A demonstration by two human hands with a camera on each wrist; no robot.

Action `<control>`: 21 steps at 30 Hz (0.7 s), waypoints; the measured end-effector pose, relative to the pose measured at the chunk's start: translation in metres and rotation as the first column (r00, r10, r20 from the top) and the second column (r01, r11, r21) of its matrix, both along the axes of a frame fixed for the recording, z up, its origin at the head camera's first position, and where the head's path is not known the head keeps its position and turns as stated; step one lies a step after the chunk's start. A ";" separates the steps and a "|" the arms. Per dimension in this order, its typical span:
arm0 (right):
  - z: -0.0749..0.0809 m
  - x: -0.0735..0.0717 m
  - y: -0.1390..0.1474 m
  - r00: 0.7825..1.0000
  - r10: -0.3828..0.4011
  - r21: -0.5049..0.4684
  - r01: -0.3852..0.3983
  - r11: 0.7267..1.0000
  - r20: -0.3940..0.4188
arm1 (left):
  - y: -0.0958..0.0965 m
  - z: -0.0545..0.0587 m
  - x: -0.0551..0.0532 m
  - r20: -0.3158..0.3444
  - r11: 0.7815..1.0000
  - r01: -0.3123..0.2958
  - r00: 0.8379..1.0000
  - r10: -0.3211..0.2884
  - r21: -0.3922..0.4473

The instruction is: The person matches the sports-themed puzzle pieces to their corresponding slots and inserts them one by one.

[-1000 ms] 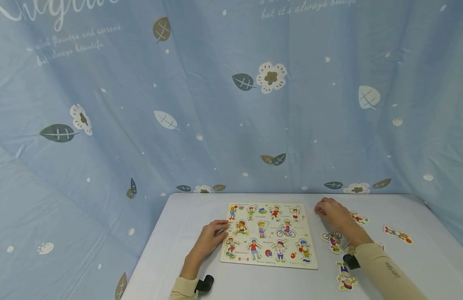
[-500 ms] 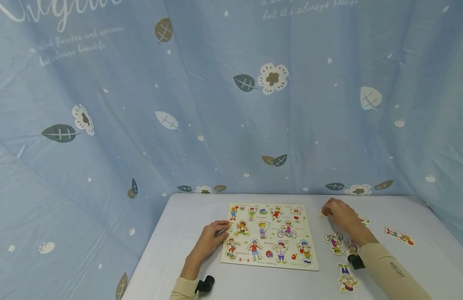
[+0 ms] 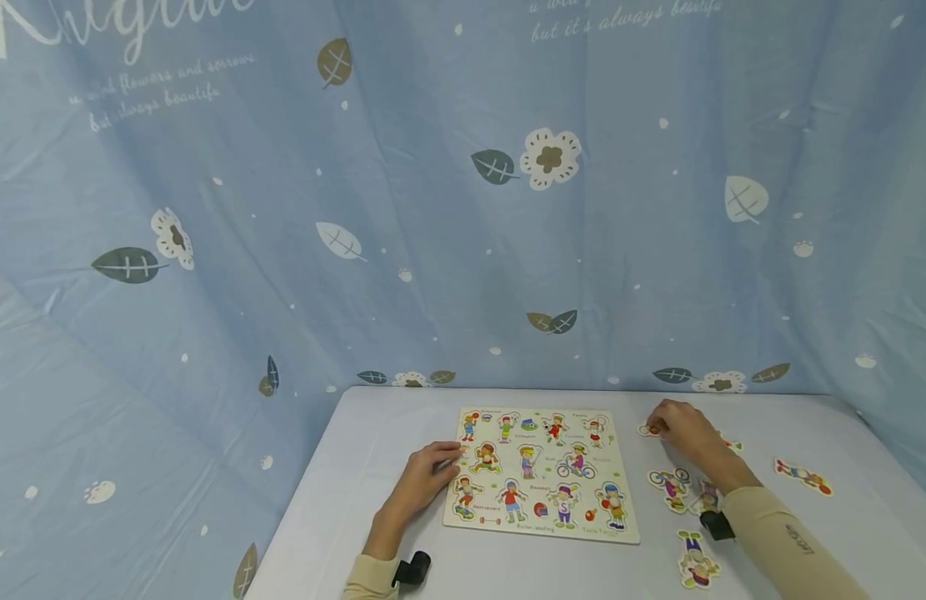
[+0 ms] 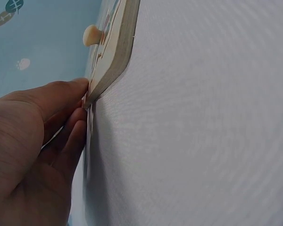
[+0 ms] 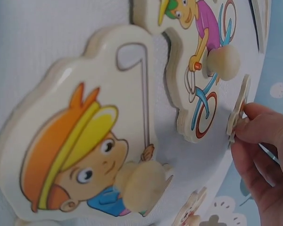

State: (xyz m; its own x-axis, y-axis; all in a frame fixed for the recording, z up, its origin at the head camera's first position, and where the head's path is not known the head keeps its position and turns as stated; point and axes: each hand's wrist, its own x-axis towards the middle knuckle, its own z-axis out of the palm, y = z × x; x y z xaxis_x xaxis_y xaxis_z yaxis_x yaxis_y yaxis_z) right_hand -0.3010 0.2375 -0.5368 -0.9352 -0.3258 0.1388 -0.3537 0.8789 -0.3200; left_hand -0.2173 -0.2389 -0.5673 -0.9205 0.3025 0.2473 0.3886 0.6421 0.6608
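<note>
My left hand (image 3: 421,481) rests at the left edge of a wooden puzzle board (image 3: 508,533) printed with sporting children. In the left wrist view, thumb and fingertips touch the edge of that board (image 4: 114,66), and a round knob (image 4: 91,36) stands up from it. Right of the board, my right hand (image 3: 686,429) pinches a small puzzle piece (image 3: 647,430) between thumb and fingers. The right wrist view shows this piece (image 5: 238,108) edge-on, its picture mostly hidden. Nearest the right wrist camera are a knobbed golfer piece (image 5: 85,155) and a cyclist piece (image 5: 207,70).
Loose pieces lie right of the board on the white tablecloth: the cyclist piece (image 3: 669,487), an upside-down figure piece (image 3: 697,560) and a figure piece (image 3: 803,477) farther right. Another is partly hidden behind the right wrist. A blue patterned curtain (image 3: 432,208) hangs behind the table.
My right hand has shifted slightly right, with a piece now showing at its fingertips. My left hand stays at the board's edge. The head view has shifted slightly.
</note>
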 end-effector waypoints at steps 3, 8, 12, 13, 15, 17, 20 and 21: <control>0.001 0.000 0.001 1.000 0.005 0.000 -0.005 1.000 0.011 | 0.000 -0.001 0.000 0.001 1.000 -0.001 1.000 0.001 -0.004; 0.005 0.001 0.001 1.000 0.010 0.000 -0.010 1.000 0.029 | -0.001 -0.001 -0.001 -0.003 1.000 -0.004 1.000 0.004 -0.011; 0.007 0.002 0.000 0.999 0.014 -0.002 -0.013 1.000 0.038 | 0.000 0.001 0.000 0.004 1.000 -0.003 1.000 0.003 -0.009; 0.007 0.002 -0.001 0.999 0.015 -0.004 -0.015 1.000 0.036 | 0.000 0.001 0.000 0.009 1.000 -0.003 1.000 0.003 -0.005; 0.007 0.003 -0.001 0.999 0.017 -0.009 -0.017 1.000 0.033 | 0.000 0.002 0.001 0.013 1.000 -0.001 1.000 0.001 -0.001; 0.007 0.005 -0.002 1.000 0.021 -0.012 -0.021 1.000 0.019 | 0.001 0.002 0.001 0.016 1.000 0.001 1.000 -0.001 0.005; 0.008 0.007 -0.004 1.000 0.021 -0.008 -0.021 1.000 0.001 | 0.001 0.002 0.001 0.016 1.000 0.001 1.000 -0.001 0.010; 0.008 0.007 -0.005 1.000 0.021 -0.002 -0.021 1.000 -0.004 | 0.001 0.002 0.001 0.015 1.000 -0.001 1.000 0.001 0.009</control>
